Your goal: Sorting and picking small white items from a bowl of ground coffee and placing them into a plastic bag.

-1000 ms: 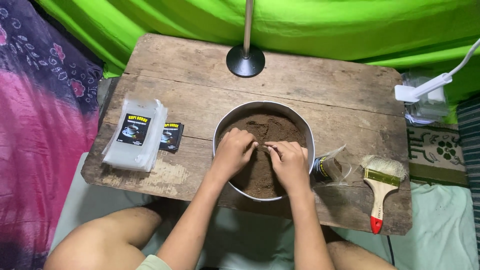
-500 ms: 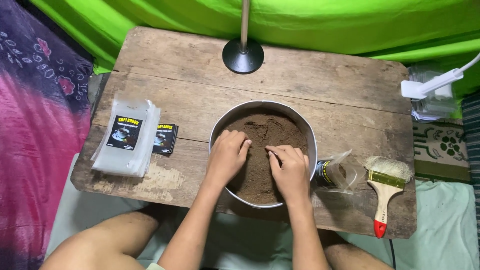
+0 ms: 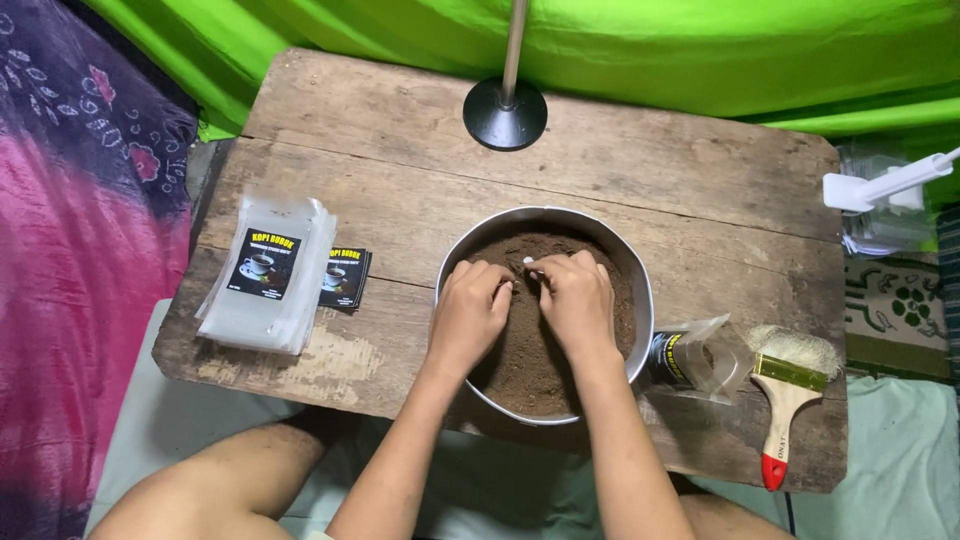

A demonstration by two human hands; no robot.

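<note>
A round metal bowl point(image 3: 642, 300) of brown powder point(image 3: 522, 375) stands on a worn wooden table point(image 3: 650, 170). Both my hands are inside it, close together over the powder. My left hand point(image 3: 468, 312) has its fingers curled down towards the right one; whether it grips anything is hidden. My right hand point(image 3: 580, 300) pinches a small white object point(image 3: 528, 262) at its fingertips, right by my left fingers.
A stack of clear pouches with black labels point(image 3: 265, 275) and loose black labels point(image 3: 346, 278) lie left of the bowl. An open clear pouch point(image 3: 698, 358) and a red-tipped wooden brush point(image 3: 786, 392) lie to its right. A black lamp base point(image 3: 505, 113) stands behind. Green cloth point(image 3: 700, 50) hangs beyond.
My hands have drawn together towards the far middle of the bowl, and their fingers have curled from lying spread on the powder. A small white object now shows at the fingertips.
</note>
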